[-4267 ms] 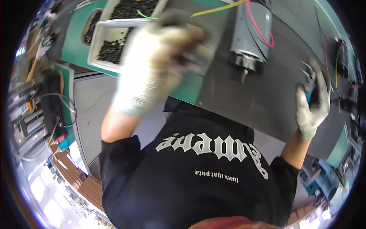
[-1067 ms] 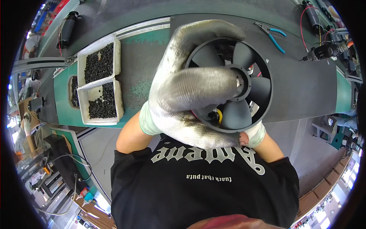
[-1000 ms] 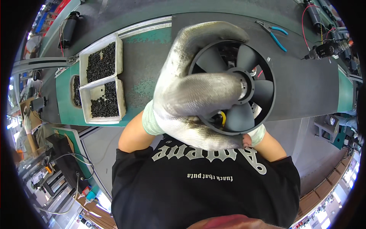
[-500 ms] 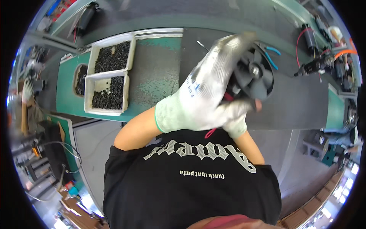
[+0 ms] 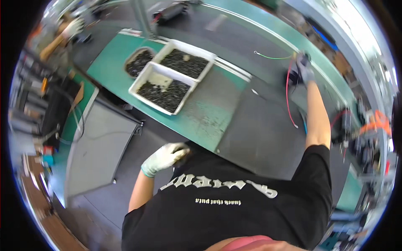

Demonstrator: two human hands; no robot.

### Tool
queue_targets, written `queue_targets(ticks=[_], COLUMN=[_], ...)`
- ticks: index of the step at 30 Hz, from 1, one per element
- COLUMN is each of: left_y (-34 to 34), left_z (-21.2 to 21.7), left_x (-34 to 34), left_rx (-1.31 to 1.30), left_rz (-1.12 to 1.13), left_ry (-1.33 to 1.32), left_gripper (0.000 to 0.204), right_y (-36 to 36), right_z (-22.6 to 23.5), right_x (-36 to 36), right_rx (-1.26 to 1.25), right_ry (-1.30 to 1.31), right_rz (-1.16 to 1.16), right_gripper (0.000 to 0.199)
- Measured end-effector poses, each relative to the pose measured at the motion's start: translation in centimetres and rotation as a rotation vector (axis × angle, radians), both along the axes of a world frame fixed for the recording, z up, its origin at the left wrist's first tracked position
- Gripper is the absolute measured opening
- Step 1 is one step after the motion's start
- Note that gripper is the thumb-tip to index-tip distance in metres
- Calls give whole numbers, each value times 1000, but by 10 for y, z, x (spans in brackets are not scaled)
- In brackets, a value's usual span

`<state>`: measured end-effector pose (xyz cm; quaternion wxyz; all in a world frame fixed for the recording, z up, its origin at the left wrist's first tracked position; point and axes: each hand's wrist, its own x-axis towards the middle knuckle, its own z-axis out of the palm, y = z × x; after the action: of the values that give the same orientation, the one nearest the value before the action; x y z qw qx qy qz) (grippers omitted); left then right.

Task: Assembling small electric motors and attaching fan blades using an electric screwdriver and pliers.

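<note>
My right hand (image 5: pixel 305 71), in a grey-white glove, reaches far out to the right over the dark work surface. Its fingers are closed around a dark motor (image 5: pixel 295 77), mostly hidden by the hand. A red wire (image 5: pixel 287 96) trails from the motor towards me, and a green-yellow wire (image 5: pixel 274 57) with a ring end stretches to the left. My left hand (image 5: pixel 165 158), gloved in white with dark fingertips, is low beside my black shirt, off the table edge. Its fingers curl inward, slightly blurred, and no object shows in them.
Two white trays (image 5: pixel 142 93) of small black parts stand on the green mat (image 5: pixel 209 121), beside a sunken bin (image 5: pixel 140 62). Blue-handled pliers (image 5: pixel 304 121) lie near my right forearm. Other motors (image 5: pixel 171 13) lie farther off. A co-worker's gloved hand (image 5: pixel 74 27) is at far left.
My hands have separated: the black fan unit was held before my chest. My right hand is now far out at the right on a motor; my left has dropped left, and the view has turned.
</note>
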<state>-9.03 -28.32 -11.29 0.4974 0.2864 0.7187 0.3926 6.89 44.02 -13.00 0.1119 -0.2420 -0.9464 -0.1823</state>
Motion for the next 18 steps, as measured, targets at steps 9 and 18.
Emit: queue_targets(ticks=[9,18], left_y=[-44,-59], left_z=[-261,-279], left_x=[92,41], left_rx=[-390,-534], left_rz=[73,315], left_ry=[536,277], left_gripper=[36,37], right_y=[-88,-285], right_z=[-18,7], right_x=[14,18], right_rx=[-269,-499], right_ry=[518,512], right_rz=[-68,55], right_gripper=[51,29])
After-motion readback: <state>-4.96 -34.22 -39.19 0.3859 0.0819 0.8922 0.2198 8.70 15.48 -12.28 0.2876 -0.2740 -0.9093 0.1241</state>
